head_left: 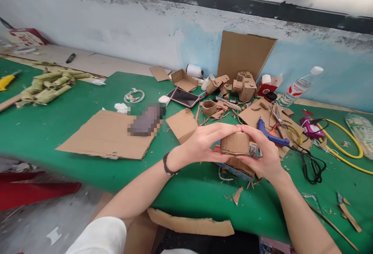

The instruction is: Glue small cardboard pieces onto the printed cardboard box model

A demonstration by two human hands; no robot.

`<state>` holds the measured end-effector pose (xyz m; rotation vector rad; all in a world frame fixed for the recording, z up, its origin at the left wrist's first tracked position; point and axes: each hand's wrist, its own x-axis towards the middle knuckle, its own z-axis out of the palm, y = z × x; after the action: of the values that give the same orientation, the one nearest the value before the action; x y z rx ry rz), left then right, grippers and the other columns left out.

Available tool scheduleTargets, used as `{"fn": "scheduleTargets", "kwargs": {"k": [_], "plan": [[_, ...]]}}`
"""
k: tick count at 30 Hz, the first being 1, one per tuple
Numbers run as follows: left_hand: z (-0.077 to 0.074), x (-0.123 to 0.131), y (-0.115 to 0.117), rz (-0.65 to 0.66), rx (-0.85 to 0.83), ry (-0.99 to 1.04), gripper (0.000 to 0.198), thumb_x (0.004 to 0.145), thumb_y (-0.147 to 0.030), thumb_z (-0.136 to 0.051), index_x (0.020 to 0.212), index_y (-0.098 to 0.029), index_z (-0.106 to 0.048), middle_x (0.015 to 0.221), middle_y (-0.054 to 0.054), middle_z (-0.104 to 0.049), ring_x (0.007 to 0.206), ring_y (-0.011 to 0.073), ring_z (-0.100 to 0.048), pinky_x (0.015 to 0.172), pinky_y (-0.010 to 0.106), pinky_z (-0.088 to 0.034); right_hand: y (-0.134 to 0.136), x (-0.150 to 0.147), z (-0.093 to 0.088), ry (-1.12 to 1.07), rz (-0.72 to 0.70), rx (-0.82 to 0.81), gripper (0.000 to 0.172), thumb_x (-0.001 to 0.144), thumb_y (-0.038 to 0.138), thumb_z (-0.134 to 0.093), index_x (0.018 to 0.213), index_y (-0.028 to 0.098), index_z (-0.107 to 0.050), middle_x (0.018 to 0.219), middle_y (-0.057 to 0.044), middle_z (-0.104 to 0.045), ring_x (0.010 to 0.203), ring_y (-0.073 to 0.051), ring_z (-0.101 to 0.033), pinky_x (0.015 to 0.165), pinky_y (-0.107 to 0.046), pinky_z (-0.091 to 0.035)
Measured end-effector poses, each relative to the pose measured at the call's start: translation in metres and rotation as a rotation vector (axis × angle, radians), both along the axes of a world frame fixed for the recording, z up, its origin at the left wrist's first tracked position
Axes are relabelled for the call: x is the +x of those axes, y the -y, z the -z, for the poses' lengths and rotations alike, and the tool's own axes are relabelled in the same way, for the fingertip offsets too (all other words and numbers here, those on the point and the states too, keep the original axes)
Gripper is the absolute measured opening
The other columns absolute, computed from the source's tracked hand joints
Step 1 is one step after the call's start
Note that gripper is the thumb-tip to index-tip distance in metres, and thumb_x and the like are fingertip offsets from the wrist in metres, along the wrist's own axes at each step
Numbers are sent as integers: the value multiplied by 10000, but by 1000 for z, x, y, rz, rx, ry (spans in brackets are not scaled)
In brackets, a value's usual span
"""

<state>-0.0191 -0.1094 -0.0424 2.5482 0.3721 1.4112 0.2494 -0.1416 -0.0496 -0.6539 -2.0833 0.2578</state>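
Observation:
Between my two hands is a small curved cardboard piece (235, 144), gripped from both sides above the table. My left hand (208, 141) has its fingers along the top and its thumb below. My right hand (264, 151) mirrors it, and the fingertips of both meet at the top edge. Just under the piece sits an open cardboard box (240, 168) with blue print. A blue hot glue gun (272, 133) lies right of my right hand, beside scissors (281, 119). Beyond my left hand lies a flat cardboard square (181, 125).
A cardboard camera model (245, 86), a cardboard ring (209, 107) and a phone (183, 97) lie farther back. A water bottle (300, 86) stands by the wall. A yellow cable (354, 137) loops at right. A large cardboard sheet (99, 135) lies at left; a cardboard strip (190, 223) rests near my lap.

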Motion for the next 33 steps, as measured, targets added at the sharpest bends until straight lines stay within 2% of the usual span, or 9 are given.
{"fn": "scheduleTargets", "kwargs": {"k": [3,7,9,11,14,19,23,27,33], "plan": [[2,1,0,22,-24,11,799,1002,-350,-902,1704,-214,-544,1503,202,-790,1364,302,-810,1201,418,-666,1,-2,0,1,12,7,797,1080,474,-841,1778,329,-485,1591,-161,-748,1447,-370,-765,1201,-543,-688],[7,9,-1,111,-191,154,817,966,-287,-939,1674,-260,-533,1592,201,-739,1485,320,-746,1235,466,-641,2,-5,7,-73,69,-85,772,1065,472,-862,1743,353,-513,1568,-148,-764,1352,-357,-821,1062,-495,-761],[8,13,0,171,-257,263,639,969,-255,-937,1518,-274,-611,1616,202,-721,1524,327,-718,1222,503,-643,3,-8,12,-158,63,-149,744,1088,460,-836,1738,364,-488,1626,-156,-725,1358,-347,-820,1022,-489,-775],[10,17,1,171,-286,316,369,992,-249,-914,1275,-259,-678,1606,196,-728,1522,331,-717,1206,525,-644,4,-11,14,-224,42,-166,691,1111,397,-809,1714,384,-472,1714,-160,-652,1483,-359,-745,1072,-541,-753],[12,18,4,91,-327,316,225,1011,-287,-898,1080,-229,-692,1582,203,-748,1519,347,-720,1217,561,-630,3,-16,11,-214,53,-46,544,1109,234,-783,1584,394,-571,1787,-140,-572,1623,-379,-616,1178,-645,-683],[10,17,7,81,-396,314,208,1009,-281,-903,1050,-221,-708,1599,211,-741,1537,357,-710,1228,589,-627,5,-22,5,-205,92,91,472,1060,96,-778,1418,391,-691,1781,-94,-550,1590,-354,-647,1121,-589,-734],[4,16,8,150,-363,323,183,1010,-206,-889,1038,-219,-708,1599,198,-745,1528,345,-719,1250,597,-614,12,-27,5,-226,127,103,418,1053,88,-775,1356,369,-716,1698,-108,-623,1548,-342,-681,1062,-553,-764],[2,16,7,138,-335,315,200,1021,-250,-887,1021,-225,-688,1583,195,-756,1511,343,-731,1229,603,-628,18,-31,4,-240,146,67,380,1060,94,-754,1314,375,-717,1621,-114,-687,1504,-362,-713,984,-565,-781],[1,14,9,168,-308,325,219,1016,-218,-885,1031,-230,-667,1578,197,-756,1492,339,-742,1195,579,-648,21,-32,2,-233,123,83,440,1051,49,-728,1345,376,-710,1599,-107,-722,1511,-370,-709,1077,-637,-731]]}}
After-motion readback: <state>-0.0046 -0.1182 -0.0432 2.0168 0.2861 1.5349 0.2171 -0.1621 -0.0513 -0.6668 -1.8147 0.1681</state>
